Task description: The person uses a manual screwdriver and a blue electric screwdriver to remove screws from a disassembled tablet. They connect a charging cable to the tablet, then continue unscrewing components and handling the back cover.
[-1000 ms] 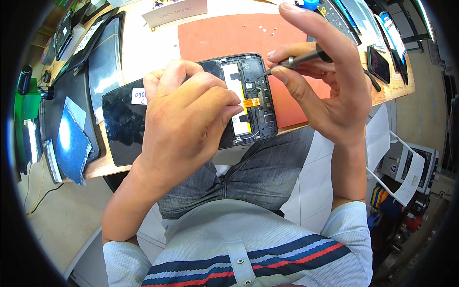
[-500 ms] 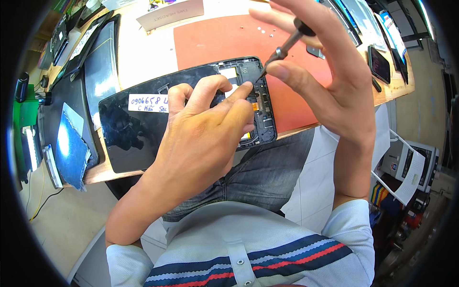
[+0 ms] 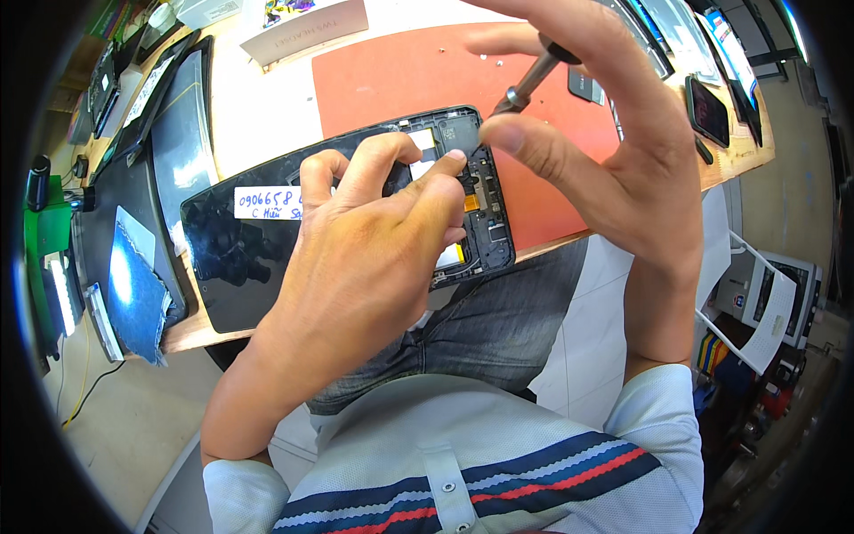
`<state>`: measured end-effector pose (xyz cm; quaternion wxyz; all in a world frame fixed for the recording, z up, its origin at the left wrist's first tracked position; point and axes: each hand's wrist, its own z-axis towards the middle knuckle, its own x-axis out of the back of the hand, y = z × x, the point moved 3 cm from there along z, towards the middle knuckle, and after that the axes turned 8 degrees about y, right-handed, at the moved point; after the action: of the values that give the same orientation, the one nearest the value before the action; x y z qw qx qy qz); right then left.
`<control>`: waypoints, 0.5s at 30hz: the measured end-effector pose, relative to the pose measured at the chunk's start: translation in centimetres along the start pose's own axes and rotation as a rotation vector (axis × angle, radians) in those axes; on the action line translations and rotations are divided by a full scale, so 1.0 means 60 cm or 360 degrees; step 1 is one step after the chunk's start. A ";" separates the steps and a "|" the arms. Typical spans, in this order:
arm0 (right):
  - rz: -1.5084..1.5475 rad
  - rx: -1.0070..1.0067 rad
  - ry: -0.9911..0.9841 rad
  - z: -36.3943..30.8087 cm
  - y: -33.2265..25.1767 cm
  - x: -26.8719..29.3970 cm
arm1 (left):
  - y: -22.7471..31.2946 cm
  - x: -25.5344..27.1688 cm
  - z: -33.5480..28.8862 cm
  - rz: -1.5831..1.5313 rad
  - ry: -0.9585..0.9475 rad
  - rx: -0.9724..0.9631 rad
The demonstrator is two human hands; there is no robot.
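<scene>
A large black tablet [image 3: 233, 254] lies slanted on the table's near edge, a white handwritten label [image 3: 267, 203] on its dark glass. At its right end the inside lies bare, with a white and yellow battery edge, an orange flex cable [image 3: 474, 203] and dark inner parts. My left hand [image 3: 356, 231] is closed over the tablet with bent fingers, the index fingertip down on the bare end. A screwdriver [image 3: 525, 89] slants down in my right hand [image 3: 614, 169], between thumb and raised fingers. Its tip is hidden behind the thumb, near the tablet's upper right corner.
An orange mat [image 3: 391, 76] lies beyond the tablet, with several tiny screws at its far side. A white box [image 3: 307, 31] stands at the back. Dark panels [image 3: 182, 116] are stacked at left, beside a torn blue sheet [image 3: 138, 285]. A phone [image 3: 707, 116] lies at right.
My right thumb has shifted left and now covers the screwdriver's thin shaft and tip. My left hand keeps its pose on the tablet. The whole view has moved slightly.
</scene>
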<state>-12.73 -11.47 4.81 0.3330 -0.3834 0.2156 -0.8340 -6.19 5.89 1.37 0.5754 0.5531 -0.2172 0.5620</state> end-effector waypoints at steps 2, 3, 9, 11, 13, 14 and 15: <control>-0.0038 0.0004 -0.0010 -0.001 -0.001 -0.002 | -0.003 -0.001 0.000 -0.0035 -0.0006 0.0004; -0.0074 0.0004 -0.0015 -0.003 -0.001 -0.003 | -0.005 -0.001 0.000 -0.0063 -0.0013 0.0004; -0.0196 0.0014 -0.0030 -0.013 -0.009 -0.005 | -0.013 -0.009 -0.002 -0.0195 0.0098 0.0027; -0.0257 0.0010 -0.0022 -0.014 -0.008 -0.007 | -0.012 -0.008 -0.003 -0.0152 0.0131 0.0000; -0.0282 0.0010 -0.0005 -0.014 -0.007 -0.006 | -0.010 -0.005 -0.004 -0.0115 0.0179 -0.0015; -0.0278 0.0012 0.0000 -0.014 -0.007 -0.006 | -0.005 -0.001 -0.006 -0.0130 0.0194 -0.0085; -0.0274 0.0007 0.0000 -0.015 -0.009 -0.005 | 0.004 0.005 -0.013 -0.0150 0.0186 -0.0134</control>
<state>-13.51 -10.79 4.42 0.2608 -0.3999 0.1799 -0.8601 -6.62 6.66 1.48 0.6356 0.5043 -0.1806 0.5559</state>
